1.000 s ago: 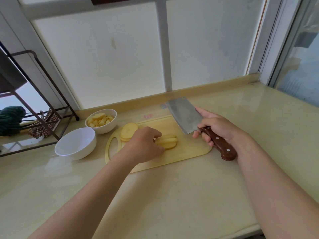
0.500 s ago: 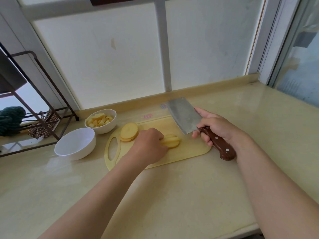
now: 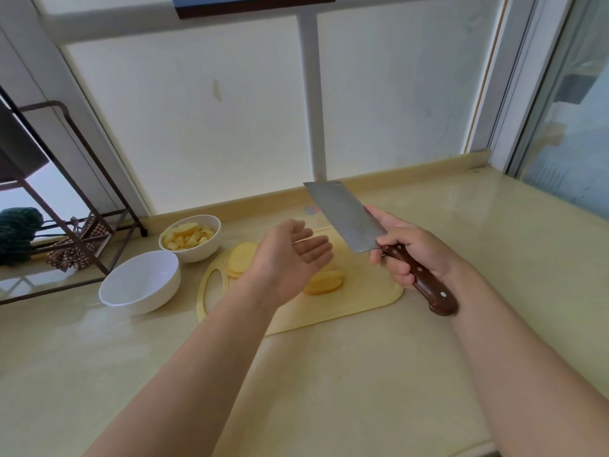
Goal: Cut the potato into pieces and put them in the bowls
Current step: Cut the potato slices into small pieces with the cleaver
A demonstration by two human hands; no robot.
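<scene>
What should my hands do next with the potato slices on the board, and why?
Probably lower the left hand onto the slices lying mid-board to steady them: it hovers open above them, the right hand grips the cleaver raised off the board, and the slices are not yet cut into pieces.

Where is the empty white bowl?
In the head view, the empty bowl sits on the left, in front of the potato-filled bowl, beside the cutting board.

1. The left hand is raised with its palm turned up, fingers straight and relaxed, pointing toward 2 o'clock and holding nothing.
2. The left forearm enters from 7 o'clock.
3. The right hand, at 3 o'clock of the left, curls round the cleaver handle; its forearm enters from 5 o'clock.
</scene>
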